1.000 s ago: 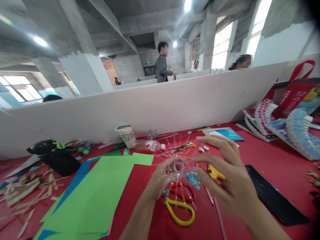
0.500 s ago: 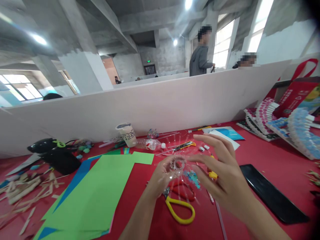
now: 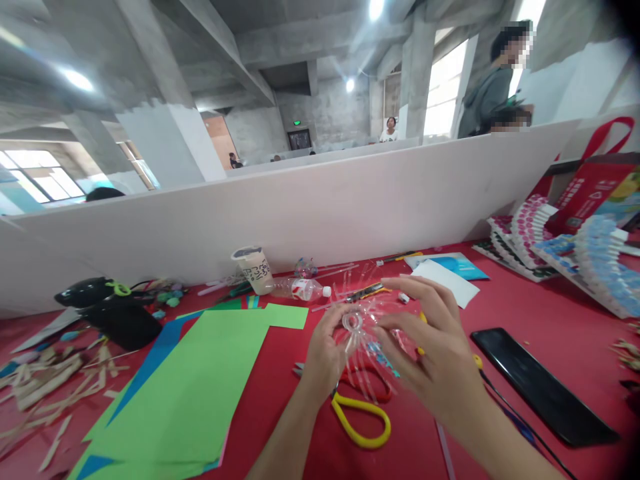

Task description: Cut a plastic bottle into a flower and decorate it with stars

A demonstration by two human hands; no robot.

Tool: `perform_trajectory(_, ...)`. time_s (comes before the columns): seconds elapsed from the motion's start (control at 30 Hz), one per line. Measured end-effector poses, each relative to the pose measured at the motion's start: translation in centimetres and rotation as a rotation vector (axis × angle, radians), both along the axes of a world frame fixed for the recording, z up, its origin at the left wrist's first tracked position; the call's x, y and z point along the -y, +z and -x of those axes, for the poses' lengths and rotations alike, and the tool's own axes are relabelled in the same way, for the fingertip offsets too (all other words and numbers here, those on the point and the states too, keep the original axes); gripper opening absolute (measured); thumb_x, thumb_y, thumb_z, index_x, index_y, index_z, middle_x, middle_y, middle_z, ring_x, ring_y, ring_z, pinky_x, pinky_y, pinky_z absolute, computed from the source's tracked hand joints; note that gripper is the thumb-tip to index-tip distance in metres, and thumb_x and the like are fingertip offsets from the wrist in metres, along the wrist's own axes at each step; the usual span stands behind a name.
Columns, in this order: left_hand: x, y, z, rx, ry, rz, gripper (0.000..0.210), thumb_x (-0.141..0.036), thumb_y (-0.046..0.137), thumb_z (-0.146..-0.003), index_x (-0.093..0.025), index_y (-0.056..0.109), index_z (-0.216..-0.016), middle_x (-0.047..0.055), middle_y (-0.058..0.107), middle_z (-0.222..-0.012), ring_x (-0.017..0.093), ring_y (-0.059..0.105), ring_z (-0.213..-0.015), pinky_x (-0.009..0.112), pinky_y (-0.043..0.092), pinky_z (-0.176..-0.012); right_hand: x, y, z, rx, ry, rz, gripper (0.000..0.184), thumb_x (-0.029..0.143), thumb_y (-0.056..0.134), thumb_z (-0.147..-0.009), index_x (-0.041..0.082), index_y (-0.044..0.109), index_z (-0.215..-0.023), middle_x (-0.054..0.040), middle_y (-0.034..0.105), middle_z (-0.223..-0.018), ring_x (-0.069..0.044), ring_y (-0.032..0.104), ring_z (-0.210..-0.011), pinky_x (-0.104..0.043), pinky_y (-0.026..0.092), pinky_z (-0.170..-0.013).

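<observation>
My left hand is closed on a clear plastic bottle neck, whose ring-shaped mouth faces me. Thin transparent strips fan out all round it. To its right my right hand hovers with curved fingers apart, the fingertips close to the strips; whether they touch one I cannot tell. Below the hands lie scissors with yellow and red handles, partly hidden by my left hand and the strips. Small blue star-shaped pieces show between the hands. Behind the strips rests a utility knife.
Green paper sheets cover the left of the red table, beside wood scraps and a black container. A paper cup and plastic bottle lie near the white partition. A black phone-like slab lies right.
The bottle neck has turned slightly in my left hand, and its strips spread differently. My right hand has shifted a little left. A person behind the partition has moved right.
</observation>
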State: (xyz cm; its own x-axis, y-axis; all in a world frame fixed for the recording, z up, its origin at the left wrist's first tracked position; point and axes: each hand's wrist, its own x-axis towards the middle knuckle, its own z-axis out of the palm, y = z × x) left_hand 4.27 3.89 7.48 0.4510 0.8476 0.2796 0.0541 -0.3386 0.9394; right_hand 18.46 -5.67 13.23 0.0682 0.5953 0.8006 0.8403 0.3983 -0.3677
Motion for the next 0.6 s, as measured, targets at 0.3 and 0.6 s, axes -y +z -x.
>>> perform_trajectory(0.3,0.3,0.1,-0.4,0.118,0.034,0.104,0.032,-0.019,0.063,-0.072,-0.019,0.060,-0.103,0.006,0.065,-0.100,0.020,0.059,-0.090,0.029,0.046,-0.081,0.9,1.0,-0.3,0.012,0.044,0.037,0.012,0.012,0.057,-0.083,0.022,0.063,-0.081,-0.0078,0.050,-0.123,-0.029,0.041,-0.117,-0.047,0.035,-0.095)
perform_trajectory(0.6,0.3,0.2,-0.6,0.009,0.231,-0.046,0.025,-0.019,0.065,-0.070,-0.021,0.058,-0.094,0.002,0.065,-0.085,0.018,0.060,-0.081,0.032,0.046,-0.082,1.6,1.3,-1.8,-0.040,-0.008,0.015,0.011,0.015,0.053,-0.085,0.024,0.060,-0.084,-0.0065,0.051,-0.121,-0.027,0.047,-0.110,-0.047,0.034,-0.096)
